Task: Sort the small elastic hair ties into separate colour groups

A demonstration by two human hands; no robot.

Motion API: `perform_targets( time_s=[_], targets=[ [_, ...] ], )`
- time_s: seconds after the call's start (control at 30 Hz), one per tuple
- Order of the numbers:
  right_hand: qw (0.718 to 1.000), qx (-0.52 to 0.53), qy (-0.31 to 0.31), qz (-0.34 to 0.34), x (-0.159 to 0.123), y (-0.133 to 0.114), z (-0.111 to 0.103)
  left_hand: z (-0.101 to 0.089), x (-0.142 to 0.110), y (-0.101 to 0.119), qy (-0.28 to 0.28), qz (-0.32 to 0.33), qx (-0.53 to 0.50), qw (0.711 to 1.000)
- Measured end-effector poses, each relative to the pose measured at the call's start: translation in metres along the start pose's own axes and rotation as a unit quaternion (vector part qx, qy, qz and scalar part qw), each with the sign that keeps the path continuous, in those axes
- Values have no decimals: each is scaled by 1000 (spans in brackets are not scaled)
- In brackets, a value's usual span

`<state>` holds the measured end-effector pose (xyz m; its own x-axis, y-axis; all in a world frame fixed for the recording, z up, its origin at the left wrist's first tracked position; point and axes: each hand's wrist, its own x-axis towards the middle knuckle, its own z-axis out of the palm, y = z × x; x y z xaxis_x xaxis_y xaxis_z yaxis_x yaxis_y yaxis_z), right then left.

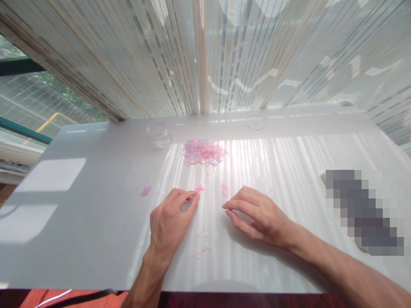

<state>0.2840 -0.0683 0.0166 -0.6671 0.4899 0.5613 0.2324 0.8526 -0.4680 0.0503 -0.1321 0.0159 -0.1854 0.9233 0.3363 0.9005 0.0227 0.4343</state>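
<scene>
Small elastic bands lie on the white table (pixel 105 239). My left hand (pixel 171 220) is closed in a pinch, its thumb and fingertips on a small cluster of pink elastic bands (pixel 200 188). To its right my right hand (pixel 258 214) hovers low, thumb and index fingertips nearly together; whatever they hold, if anything, is too small to see. Just beyond those fingers is another pink bunch (pixel 225 190). A purple-pink bunch (pixel 145 191) rests left of my left hand. Several loose bands (pixel 201 252) lie between my wrists. Farther back sits a large tangled pile of pink and pastel bands (pixel 204 152).
A clear round container (pixel 161 136) stands behind and left of the large pile. A clear disc, perhaps its lid (pixel 255 123), lies at the back. On the right is a pixelated dark object (pixel 362 214). Striped curtains (pixel 199 55) hang along the far edge.
</scene>
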Motion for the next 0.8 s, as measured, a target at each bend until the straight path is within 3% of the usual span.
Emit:
perform_targets(
  time_s=[0.23,0.43,0.6,0.8],
  targets=[
    [999,-28,22,30,1,14,-9,-1,-1,-3,-21,-5,2,1000],
    [989,-48,-4,141,-3,44,-22,1,2,2,-38,-16,1,999],
    [987,-62,-75,131,-8,52,-21,1,2,3,-40,-16,-3,999],
    [985,-70,-100,119,-9,50,-19,4,-2,-2,-33,-19,-8,999]
  ],
)
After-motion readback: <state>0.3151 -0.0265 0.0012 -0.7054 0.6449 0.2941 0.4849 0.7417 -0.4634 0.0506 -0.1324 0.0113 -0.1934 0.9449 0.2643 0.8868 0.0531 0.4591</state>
